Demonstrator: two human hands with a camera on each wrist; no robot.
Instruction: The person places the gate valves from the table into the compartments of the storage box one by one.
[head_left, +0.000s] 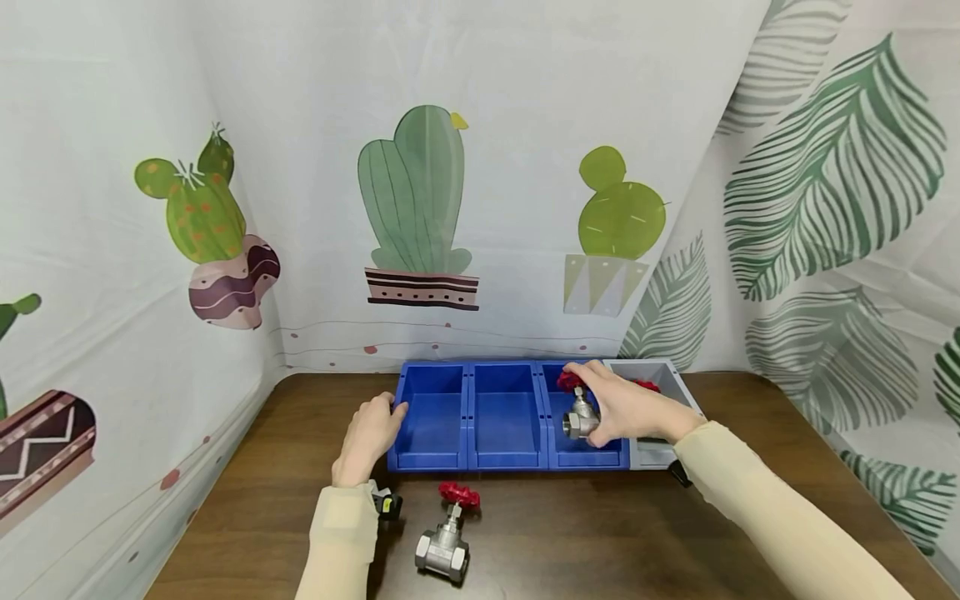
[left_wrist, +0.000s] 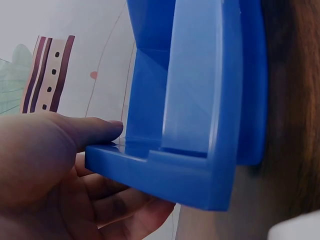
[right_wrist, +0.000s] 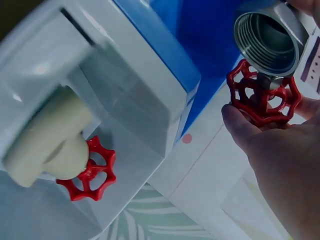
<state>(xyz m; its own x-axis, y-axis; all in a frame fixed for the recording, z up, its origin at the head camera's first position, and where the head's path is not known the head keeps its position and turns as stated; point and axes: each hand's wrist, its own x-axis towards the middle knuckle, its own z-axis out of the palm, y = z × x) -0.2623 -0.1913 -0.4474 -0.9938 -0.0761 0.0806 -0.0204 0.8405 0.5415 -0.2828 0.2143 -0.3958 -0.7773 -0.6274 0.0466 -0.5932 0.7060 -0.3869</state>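
Note:
My right hand grips a metal gate valve with a red handwheel, over the third blue bin from the left. In the right wrist view the thumb lies against the handwheel and the threaded opening faces the camera. My left hand holds the side wall of the leftmost blue bin, thumb on the inner side and fingers outside. A second metal valve with a red handwheel lies on the table in front of the bins.
At the right end of the row stands a grey bin. Inside it sits a cream-coloured valve with a red handwheel. Another blue bin is second from the left. A patterned cloth hangs behind the brown table.

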